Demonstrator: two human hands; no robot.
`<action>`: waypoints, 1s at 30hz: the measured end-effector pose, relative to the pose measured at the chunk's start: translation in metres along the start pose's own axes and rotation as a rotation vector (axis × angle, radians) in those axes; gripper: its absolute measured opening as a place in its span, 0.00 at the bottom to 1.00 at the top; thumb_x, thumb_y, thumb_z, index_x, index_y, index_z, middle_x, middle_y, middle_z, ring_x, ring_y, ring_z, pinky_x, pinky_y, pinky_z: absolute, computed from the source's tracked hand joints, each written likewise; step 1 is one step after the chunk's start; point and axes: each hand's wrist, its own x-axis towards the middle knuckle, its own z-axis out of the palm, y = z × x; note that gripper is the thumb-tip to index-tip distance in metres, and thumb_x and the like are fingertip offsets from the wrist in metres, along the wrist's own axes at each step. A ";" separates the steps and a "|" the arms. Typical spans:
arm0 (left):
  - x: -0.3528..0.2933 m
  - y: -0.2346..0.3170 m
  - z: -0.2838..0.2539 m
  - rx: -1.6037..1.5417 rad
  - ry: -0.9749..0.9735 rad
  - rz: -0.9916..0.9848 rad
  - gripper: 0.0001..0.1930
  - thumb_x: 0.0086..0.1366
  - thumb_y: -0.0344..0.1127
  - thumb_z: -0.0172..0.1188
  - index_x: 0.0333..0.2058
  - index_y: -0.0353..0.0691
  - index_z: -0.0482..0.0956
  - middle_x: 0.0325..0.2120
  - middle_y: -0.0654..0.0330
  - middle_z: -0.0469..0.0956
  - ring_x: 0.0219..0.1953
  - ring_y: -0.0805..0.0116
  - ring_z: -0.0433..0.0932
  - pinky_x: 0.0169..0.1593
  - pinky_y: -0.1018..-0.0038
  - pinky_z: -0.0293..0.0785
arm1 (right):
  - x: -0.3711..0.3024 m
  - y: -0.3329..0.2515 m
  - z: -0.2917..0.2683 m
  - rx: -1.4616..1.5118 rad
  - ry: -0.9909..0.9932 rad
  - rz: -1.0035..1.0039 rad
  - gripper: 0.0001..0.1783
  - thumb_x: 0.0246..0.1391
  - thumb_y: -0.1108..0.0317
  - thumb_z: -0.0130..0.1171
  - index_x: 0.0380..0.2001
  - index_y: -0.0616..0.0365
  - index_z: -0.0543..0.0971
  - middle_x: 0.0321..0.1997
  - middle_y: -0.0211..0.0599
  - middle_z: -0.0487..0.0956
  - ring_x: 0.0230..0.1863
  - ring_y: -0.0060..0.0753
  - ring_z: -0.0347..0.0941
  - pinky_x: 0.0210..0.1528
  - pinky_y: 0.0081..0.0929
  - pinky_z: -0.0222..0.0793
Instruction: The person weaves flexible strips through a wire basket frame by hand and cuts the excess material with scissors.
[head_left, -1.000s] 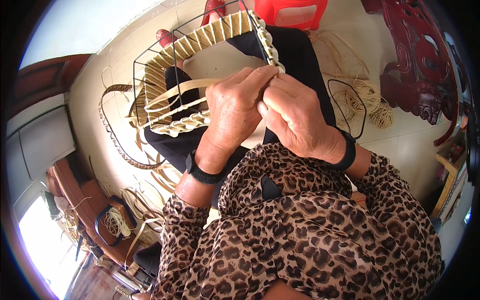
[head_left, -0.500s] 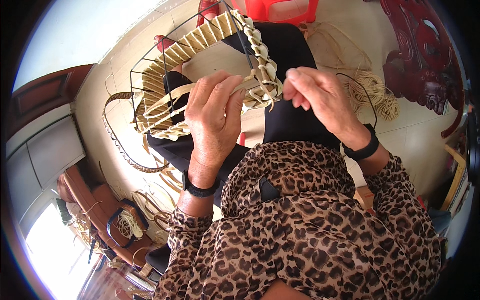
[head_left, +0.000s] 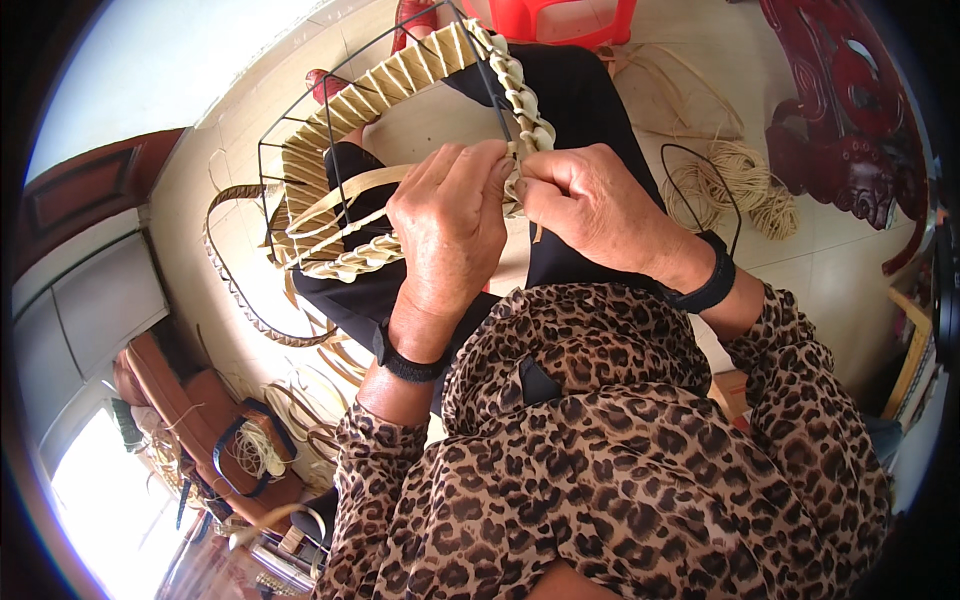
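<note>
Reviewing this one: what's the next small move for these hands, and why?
Probably a gentle tug on the narrow strip end, to snug it: it appears loose below the right hand, which is closed beside the closed left hand at the braided rim.

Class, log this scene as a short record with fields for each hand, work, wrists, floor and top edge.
Left hand: fingers bent at the braided rim; exact grip hidden
Right hand: fingers bent close beside the left's; exact grip hidden
Work: frame of black wire and pale strips
Wrists: black band on each
Floor, right: cord coil
Top edge: red stool
</note>
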 end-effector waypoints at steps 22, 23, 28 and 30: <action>0.003 -0.012 0.008 -0.021 0.011 0.069 0.09 0.43 0.24 0.54 0.26 0.46 0.75 0.15 0.65 0.69 0.20 0.66 0.72 0.21 0.72 0.65 | -0.009 -0.016 -0.001 -0.389 0.206 -0.450 0.03 0.37 0.80 0.49 0.19 0.65 0.66 0.31 0.42 0.68 0.26 0.38 0.65 0.29 0.27 0.63; 0.004 -0.011 0.010 -0.039 0.007 0.049 0.09 0.43 0.24 0.54 0.25 0.46 0.75 0.15 0.65 0.69 0.20 0.66 0.72 0.21 0.71 0.65 | -0.009 -0.016 -0.002 -0.340 0.200 -0.434 0.03 0.38 0.78 0.50 0.19 0.64 0.66 0.30 0.40 0.68 0.26 0.34 0.65 0.28 0.25 0.63; 0.010 -0.007 0.007 -0.055 0.002 -0.015 0.08 0.44 0.26 0.53 0.24 0.47 0.75 0.15 0.64 0.70 0.20 0.64 0.72 0.21 0.70 0.65 | -0.005 -0.003 -0.002 0.427 0.065 -0.111 0.11 0.55 0.65 0.44 0.23 0.59 0.69 0.27 0.28 0.71 0.22 0.16 0.61 0.22 0.14 0.56; 0.008 -0.002 0.005 -0.102 -0.080 -0.074 0.11 0.48 0.25 0.53 0.30 0.46 0.77 0.21 0.59 0.75 0.23 0.61 0.75 0.25 0.73 0.69 | -0.004 -0.004 0.000 0.658 0.035 -0.057 0.13 0.56 0.62 0.42 0.24 0.57 0.69 0.22 0.27 0.69 0.20 0.14 0.59 0.21 0.12 0.55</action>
